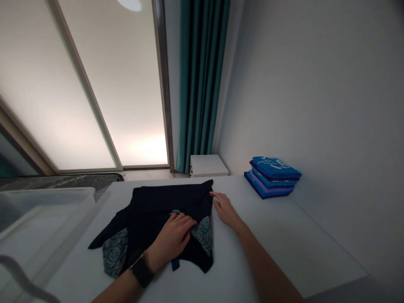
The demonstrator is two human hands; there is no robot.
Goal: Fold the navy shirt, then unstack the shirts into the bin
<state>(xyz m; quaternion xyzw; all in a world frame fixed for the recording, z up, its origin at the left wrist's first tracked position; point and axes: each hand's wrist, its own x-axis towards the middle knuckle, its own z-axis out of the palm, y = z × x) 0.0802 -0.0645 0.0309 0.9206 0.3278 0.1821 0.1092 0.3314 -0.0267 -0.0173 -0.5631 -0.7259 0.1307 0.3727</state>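
A dark navy shirt (pixel 170 198) with blue-grey swirl-patterned panels lies partly folded on the white table (pixel 246 265). My left hand (pixel 175 233), with a dark watch on its wrist, rests palm down across the middle of the cloth and hides part of it. By the shirt's right edge is my right hand (pixel 225 210), its index finger stretched to the edge near the upper right corner and its thumb apart. One pointed dark end of the shirt sticks out to the lower left.
Against the wall on the right stands a stack of folded blue and purple clothes (pixel 273 179). A translucent plastic bin (pixel 72 198) is at the left. Beyond the table are a small white cabinet (pixel 208 165), a teal curtain (pixel 202 84) and frosted sliding doors (pixel 116 84).
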